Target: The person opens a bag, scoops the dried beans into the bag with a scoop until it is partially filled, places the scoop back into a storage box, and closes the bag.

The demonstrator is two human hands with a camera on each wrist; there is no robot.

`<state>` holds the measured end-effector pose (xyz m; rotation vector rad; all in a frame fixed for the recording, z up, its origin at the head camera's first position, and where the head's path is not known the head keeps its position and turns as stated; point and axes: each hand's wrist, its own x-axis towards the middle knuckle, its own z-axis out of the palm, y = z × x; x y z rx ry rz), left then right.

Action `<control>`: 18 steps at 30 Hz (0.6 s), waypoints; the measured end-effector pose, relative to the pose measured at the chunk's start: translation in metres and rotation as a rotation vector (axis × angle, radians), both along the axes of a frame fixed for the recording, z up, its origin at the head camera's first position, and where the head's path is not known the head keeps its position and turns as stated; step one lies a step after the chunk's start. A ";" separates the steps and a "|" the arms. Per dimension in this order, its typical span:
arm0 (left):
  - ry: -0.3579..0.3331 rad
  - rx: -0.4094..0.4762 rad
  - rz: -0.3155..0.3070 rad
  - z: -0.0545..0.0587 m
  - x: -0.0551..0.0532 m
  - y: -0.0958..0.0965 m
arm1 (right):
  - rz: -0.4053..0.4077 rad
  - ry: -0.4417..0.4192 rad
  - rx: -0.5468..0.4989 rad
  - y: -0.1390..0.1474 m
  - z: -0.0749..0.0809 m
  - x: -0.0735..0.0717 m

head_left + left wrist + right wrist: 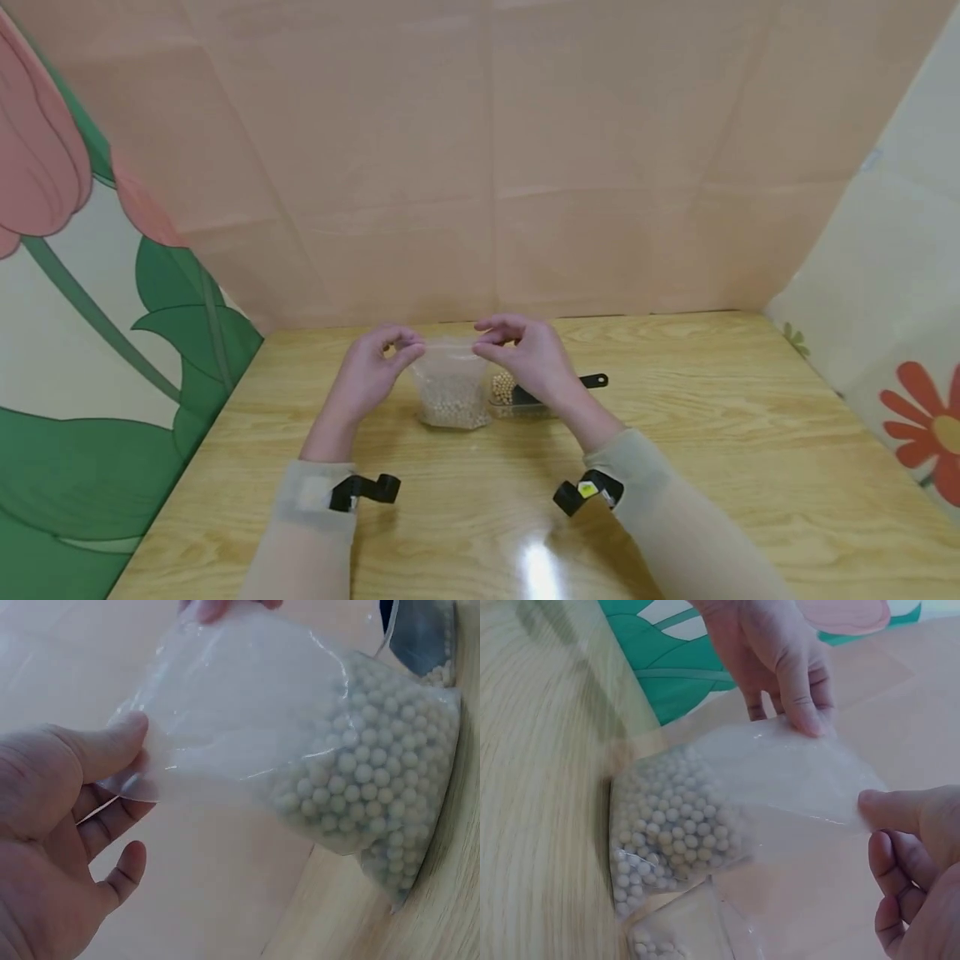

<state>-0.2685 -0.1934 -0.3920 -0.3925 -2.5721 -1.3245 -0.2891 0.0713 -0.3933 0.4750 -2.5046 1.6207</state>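
Observation:
A clear plastic bag (452, 392) stands upright on the table, its lower part filled with small pale round beads (367, 765). My left hand (372, 367) pinches the bag's top left corner between thumb and fingers. At the other top corner, my right hand (531, 354) pinches the rim the same way. Between them the upper part of the bag is stretched fairly flat, as the right wrist view shows. Just right of the bag sits a clear container (517, 410) of similar beads, partly hidden behind my right hand, with a black-handled scoop (596, 381) lying in it.
The wooden table (450, 517) runs back to a wall hung with a plain pinkish sheet (487, 167). Painted flowers cover the left wall (75, 333) and the right wall (900, 333). Black camera mounts sit on both wrists.

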 end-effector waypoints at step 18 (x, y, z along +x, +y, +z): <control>-0.047 -0.029 0.036 0.002 0.007 -0.015 | 0.009 -0.011 -0.015 0.013 0.001 0.002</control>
